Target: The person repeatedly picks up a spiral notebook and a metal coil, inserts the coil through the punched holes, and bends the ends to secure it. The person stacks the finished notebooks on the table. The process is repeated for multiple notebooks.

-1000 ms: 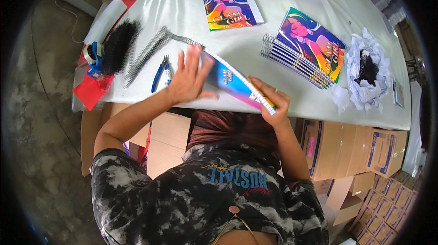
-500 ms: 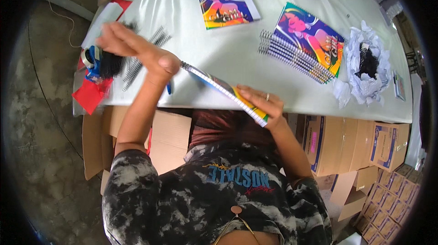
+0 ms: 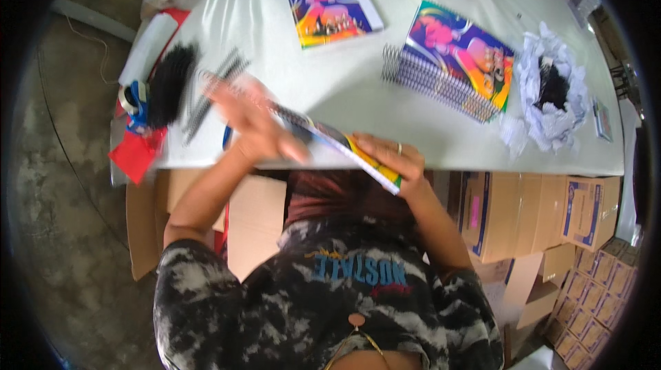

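My right hand [image 3: 394,158] is wrapped round the lower right end of a notebook [image 3: 342,144] with a colourful cover. The notebook is tilted on edge above the table's front edge, its spine side facing me. A dark spiral wire shows at its upper left end, beside my left hand [image 3: 256,121]. That hand is smeared by motion, its fingers stretched out and apart, holding nothing that I can see. Behind it lie loose spiral wires [image 3: 215,98] and a pile of black coils [image 3: 173,84].
Right of centre lies a stack of spiral-bound notebooks [image 3: 458,60]; an unbound one [image 3: 334,12] lies farther back. Crumpled white paper [image 3: 530,74] holds black coils. A blue tape dispenser [image 3: 140,105] and red sheet [image 3: 138,155] sit left. Cardboard boxes [image 3: 513,215] stand below the table.
My left hand has moved down and to the right, nearer the notebook's end, and its fingers have spread. My right hand still grips the notebook in nearly the same place.
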Action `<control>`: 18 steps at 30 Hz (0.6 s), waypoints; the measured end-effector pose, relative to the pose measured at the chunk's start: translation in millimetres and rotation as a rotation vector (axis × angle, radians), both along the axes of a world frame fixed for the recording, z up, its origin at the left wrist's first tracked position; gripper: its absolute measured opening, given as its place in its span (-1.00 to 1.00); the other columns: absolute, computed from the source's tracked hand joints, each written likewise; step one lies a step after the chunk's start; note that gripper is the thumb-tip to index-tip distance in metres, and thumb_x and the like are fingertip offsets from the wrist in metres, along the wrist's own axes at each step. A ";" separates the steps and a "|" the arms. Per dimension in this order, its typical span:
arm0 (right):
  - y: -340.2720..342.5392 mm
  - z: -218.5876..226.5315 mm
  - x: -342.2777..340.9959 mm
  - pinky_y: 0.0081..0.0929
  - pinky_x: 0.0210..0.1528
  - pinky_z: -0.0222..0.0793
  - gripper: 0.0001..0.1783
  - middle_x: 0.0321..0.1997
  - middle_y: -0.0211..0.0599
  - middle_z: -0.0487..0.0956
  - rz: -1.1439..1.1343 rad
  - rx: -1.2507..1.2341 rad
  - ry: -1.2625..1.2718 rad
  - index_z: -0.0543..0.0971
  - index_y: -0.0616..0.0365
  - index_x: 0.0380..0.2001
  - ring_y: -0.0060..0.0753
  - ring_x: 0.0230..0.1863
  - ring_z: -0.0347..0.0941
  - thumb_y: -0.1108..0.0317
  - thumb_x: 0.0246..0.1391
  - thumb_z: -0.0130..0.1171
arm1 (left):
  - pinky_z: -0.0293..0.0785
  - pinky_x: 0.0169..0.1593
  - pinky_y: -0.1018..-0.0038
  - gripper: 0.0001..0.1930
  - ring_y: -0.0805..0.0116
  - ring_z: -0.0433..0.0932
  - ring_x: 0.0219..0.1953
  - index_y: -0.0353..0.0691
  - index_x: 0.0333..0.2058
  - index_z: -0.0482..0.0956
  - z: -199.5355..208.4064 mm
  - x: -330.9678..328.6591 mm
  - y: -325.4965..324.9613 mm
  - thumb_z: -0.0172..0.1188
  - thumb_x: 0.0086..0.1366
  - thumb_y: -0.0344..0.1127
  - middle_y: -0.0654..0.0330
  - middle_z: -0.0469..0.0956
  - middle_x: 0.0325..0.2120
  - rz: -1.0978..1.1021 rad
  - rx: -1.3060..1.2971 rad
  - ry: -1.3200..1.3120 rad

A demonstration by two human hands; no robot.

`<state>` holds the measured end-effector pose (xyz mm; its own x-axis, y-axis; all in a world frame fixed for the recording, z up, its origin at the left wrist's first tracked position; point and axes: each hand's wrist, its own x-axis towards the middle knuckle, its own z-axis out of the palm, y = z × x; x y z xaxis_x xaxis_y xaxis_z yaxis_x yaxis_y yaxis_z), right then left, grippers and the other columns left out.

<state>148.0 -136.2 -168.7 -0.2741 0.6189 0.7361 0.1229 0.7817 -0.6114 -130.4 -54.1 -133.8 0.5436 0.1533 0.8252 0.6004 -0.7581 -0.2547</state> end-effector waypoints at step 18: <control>-2.2 5.8 -7.1 -0.38 -0.12 0.46 -0.67 -0.20 0.07 0.56 0.006 -0.012 0.034 0.52 0.38 -0.17 -0.10 -0.17 0.55 0.50 -0.07 0.15 | -0.06 0.10 -0.24 0.01 -0.20 0.13 0.13 -0.40 0.10 0.18 -32.1 53.1 -72.2 -0.08 -0.02 0.48 -0.27 0.17 0.08 -0.072 -0.382 0.124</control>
<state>140.8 -138.4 -162.9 -0.2528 0.6259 0.7378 0.0975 0.7751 -0.6242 -77.3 -126.3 -165.9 0.6563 0.3942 0.6433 0.5246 -0.8512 -0.0136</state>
